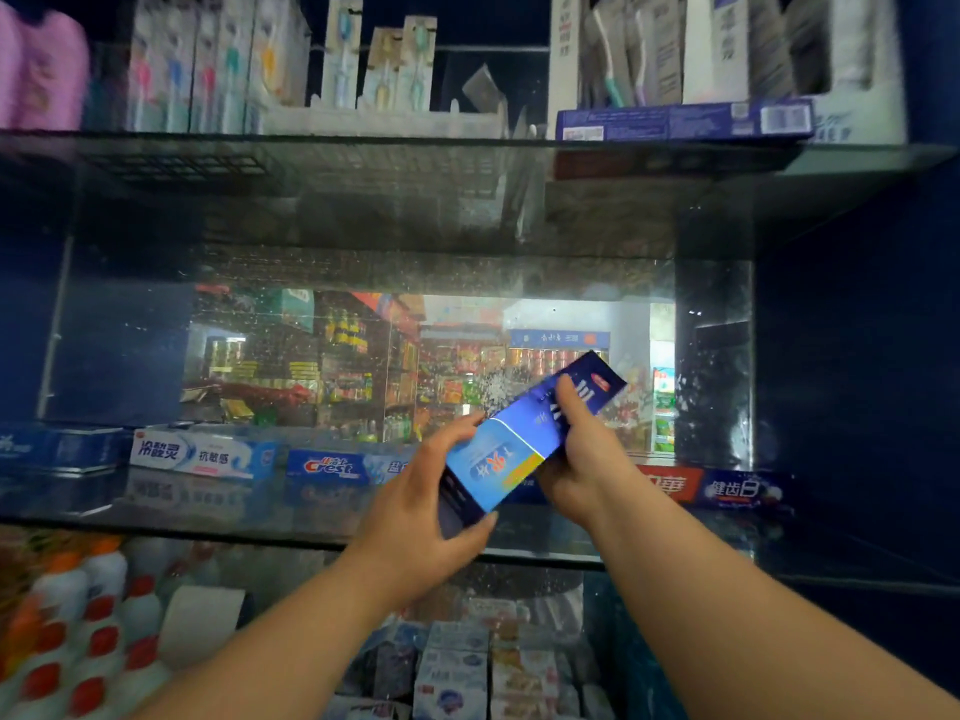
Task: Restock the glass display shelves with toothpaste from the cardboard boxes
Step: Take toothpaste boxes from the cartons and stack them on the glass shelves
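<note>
Both hands clamp the long blue cardboard toothpaste box [511,446]: L hand [415,506] wraps its near end, R hand [576,454] grips past the middle. The box hangs tilted, far end up, over the glass shelf [208,522]. Left of my grip lies the blue Crest box [332,467], right of it a red-and-blue box [717,485]. The spot underneath is hidden. I'd level it w/ L, label fwd, then lower it flat btwn them w/o nudging either.
</note>
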